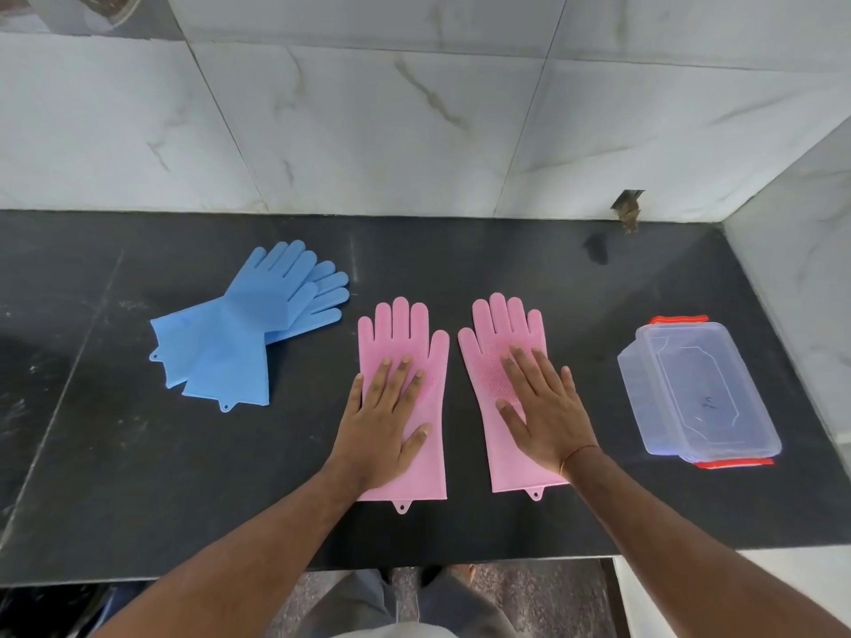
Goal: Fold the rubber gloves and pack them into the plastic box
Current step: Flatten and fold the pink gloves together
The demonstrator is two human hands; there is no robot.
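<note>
Two pink gloves flat on the black worktop (pixel 138 476), side by side, fingers pointing to the wall, a thin gap between them. Left pink glove (pixel 416 343) pressed down by the left hand (pixel 384 428), flat and open, fingers spread, gripping nothing. Right pink glove (pixel 502 333) pressed down by the right hand (pixel 545 414), also flat and open, fingers spread, gripping nothing. A little hanging tab with a hole at each cuff, sticking out toward the worktop's near edge. Tiny bumps on the palm of the right pink glove.

Left of the pink gloves and a bit closer to the wall, two blue gloves (pixel 239 324), one lying across the other, fingers pointing up and to the right, well apart from the pink pair. Not folded, none of the four.

Right of the pink gloves, well apart, the plastic box (pixel 697 393), see-through, lying on the worktop with a red clip at its far end and one at its near end. No gloves inside.

Behind everything, a wall of white marble tiles (pixel 368 131). A thin band on the right wrist.
</note>
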